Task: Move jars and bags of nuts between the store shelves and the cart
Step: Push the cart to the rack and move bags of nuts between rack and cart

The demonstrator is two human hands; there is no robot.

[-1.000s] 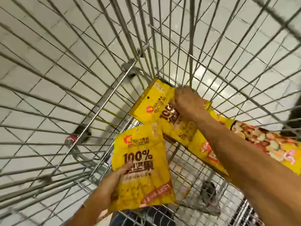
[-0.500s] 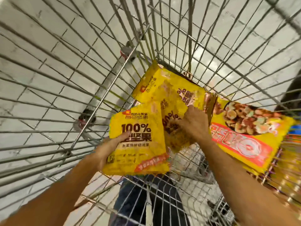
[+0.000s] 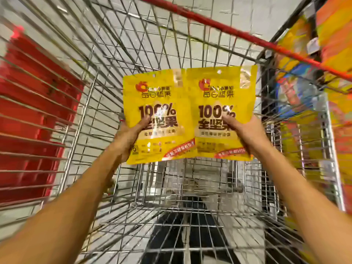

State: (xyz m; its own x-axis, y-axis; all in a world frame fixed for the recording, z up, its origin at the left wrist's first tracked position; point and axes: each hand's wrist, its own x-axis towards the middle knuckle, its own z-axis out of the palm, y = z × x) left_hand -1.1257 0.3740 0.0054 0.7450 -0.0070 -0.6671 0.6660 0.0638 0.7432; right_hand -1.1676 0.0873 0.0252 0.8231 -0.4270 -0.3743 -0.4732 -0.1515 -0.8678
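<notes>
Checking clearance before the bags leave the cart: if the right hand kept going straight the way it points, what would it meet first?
Probably the cart's red top rail; the right hand points up with its yellow bag, though depth is unclear.

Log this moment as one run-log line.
left hand grips left nut bag | right hand grips right nut bag | both above cart
</notes>
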